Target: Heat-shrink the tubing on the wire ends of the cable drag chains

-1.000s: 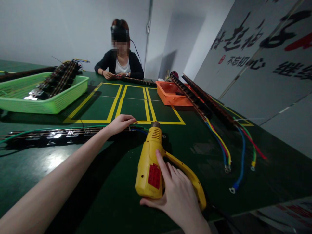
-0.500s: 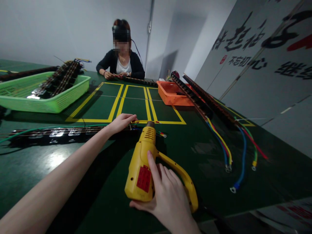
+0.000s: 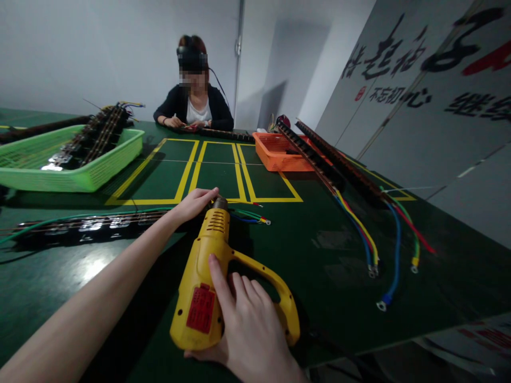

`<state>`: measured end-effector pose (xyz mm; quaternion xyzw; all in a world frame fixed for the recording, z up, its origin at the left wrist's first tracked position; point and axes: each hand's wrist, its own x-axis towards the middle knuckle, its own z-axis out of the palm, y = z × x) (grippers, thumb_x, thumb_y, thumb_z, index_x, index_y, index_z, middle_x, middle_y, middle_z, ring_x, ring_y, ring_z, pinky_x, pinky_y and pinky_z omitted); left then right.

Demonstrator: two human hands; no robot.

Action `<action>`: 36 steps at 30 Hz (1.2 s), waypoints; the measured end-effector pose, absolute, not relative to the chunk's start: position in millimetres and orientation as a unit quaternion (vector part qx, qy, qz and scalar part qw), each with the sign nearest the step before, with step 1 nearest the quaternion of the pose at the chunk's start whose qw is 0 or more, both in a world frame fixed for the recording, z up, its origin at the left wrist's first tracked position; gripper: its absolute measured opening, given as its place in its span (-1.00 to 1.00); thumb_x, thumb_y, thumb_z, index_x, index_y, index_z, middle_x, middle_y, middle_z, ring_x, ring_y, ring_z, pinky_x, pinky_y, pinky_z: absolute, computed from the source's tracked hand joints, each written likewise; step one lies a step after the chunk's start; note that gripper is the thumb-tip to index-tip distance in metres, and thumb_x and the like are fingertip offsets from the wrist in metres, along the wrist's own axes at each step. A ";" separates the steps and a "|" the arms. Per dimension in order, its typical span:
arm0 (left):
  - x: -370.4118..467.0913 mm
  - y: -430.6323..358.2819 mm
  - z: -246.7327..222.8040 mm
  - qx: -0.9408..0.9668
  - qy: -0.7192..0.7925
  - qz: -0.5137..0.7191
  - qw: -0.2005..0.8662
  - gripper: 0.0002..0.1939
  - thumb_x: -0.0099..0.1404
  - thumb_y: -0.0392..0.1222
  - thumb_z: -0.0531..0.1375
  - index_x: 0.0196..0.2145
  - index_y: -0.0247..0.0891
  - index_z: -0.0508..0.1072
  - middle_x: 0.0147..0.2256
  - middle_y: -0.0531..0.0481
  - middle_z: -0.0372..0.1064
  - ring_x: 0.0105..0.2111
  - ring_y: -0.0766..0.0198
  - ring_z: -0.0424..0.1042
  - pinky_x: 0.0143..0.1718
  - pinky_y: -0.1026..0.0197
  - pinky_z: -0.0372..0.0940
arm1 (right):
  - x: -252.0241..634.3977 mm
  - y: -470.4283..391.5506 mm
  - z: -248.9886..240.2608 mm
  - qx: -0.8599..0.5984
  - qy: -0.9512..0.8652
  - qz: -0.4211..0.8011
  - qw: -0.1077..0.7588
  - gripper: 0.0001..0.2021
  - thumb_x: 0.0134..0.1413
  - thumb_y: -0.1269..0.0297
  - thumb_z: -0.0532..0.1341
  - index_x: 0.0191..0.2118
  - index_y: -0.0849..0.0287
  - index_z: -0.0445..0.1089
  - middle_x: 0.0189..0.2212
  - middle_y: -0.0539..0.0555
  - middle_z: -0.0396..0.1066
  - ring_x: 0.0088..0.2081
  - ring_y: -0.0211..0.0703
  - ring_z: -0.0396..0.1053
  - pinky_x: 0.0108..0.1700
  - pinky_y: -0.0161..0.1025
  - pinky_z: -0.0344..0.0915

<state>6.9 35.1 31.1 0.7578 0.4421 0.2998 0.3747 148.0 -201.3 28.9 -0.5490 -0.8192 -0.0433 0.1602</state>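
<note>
My right hand grips a yellow heat gun, its index finger lying along the casing. The metal nozzle points away from me, right beside the fingertips of my left hand. Those fingers are closed on a thin yellow wire with a red sleeve near its end; the nozzle hides part of the grip. Green and blue wires with ring terminals stick out to the right below it. They extend from a long black strip assembly that lies under my left forearm.
Across the green table sits a co-worker, hands on another strip. A green basket with strips stands left; an orange basket is at the back. Strips with coloured wires lie on the right.
The heat gun has shifted left in my right hand's grip, so its nozzle is now close to my left fingertips instead of further along the yellow wire. The view has tilted slightly.
</note>
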 end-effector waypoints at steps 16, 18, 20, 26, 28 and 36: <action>6.1 33.2 34.7 0.770 0.449 0.287 0.350 -0.28 0.16 0.39 -0.01 -0.24 -0.34 0.56 -0.26 -0.10 0.52 -0.20 0.07 0.42 -0.06 0.13 0.25 | 206.5 -207.4 29.9 -0.607 -0.777 -0.013 0.168 0.22 -0.27 -0.40 0.24 0.37 0.22 -0.28 -0.17 0.23 0.43 -0.20 0.13 0.42 -0.20 -0.01 0.36; 5.6 34.7 32.8 0.770 0.446 0.292 0.351 -0.30 0.17 0.38 -0.01 -0.25 -0.33 0.56 -0.25 -0.10 0.52 -0.19 0.07 0.42 -0.06 0.14 0.25 | 208.6 -207.9 29.6 -0.610 -0.774 -0.027 0.169 0.26 -0.33 -0.38 0.29 0.37 0.22 -0.30 -0.17 0.22 0.43 -0.21 0.13 0.42 -0.19 -0.02 0.36; 5.3 36.1 31.3 0.772 0.440 0.295 0.352 -0.31 0.18 0.37 -0.01 -0.27 -0.32 0.56 -0.25 -0.10 0.52 -0.19 0.07 0.42 -0.06 0.14 0.25 | 209.3 -207.9 29.0 -0.607 -0.776 -0.038 0.171 0.28 -0.34 -0.37 0.30 0.37 0.22 -0.32 -0.17 0.22 0.43 -0.22 0.12 0.42 -0.19 -0.03 0.36; 6.8 36.5 30.2 0.770 0.436 0.303 0.354 -0.31 0.17 0.38 -0.01 -0.30 -0.33 0.56 -0.26 -0.10 0.52 -0.21 0.07 0.42 -0.08 0.13 0.25 | 203.8 -208.1 26.0 -0.602 -0.774 -0.062 0.185 0.23 -0.27 -0.45 0.19 0.37 0.22 -0.33 -0.23 0.20 0.42 -0.29 0.10 0.41 -0.28 -0.05 0.36; 7.3 36.6 29.8 0.769 0.438 0.305 0.352 -0.29 0.16 0.39 -0.02 -0.29 -0.34 0.56 -0.27 -0.11 0.52 -0.21 0.06 0.42 -0.10 0.12 0.25 | 197.4 -208.3 25.8 -0.596 -0.778 -0.058 0.190 0.21 -0.22 -0.47 0.13 0.37 0.23 -0.34 -0.26 0.19 0.42 -0.30 0.09 0.41 -0.30 -0.05 0.36; 6.2 39.1 26.2 0.773 0.427 0.306 0.356 -0.30 0.18 0.39 -0.02 -0.28 -0.32 0.58 -0.27 -0.10 0.53 -0.22 0.07 0.42 -0.13 0.16 0.25 | 156.7 -208.6 27.8 -0.555 -0.815 -0.027 0.163 0.15 -0.12 -0.43 0.07 0.37 0.29 -0.36 -0.25 0.23 0.43 -0.28 0.09 0.43 -0.24 -0.04 0.38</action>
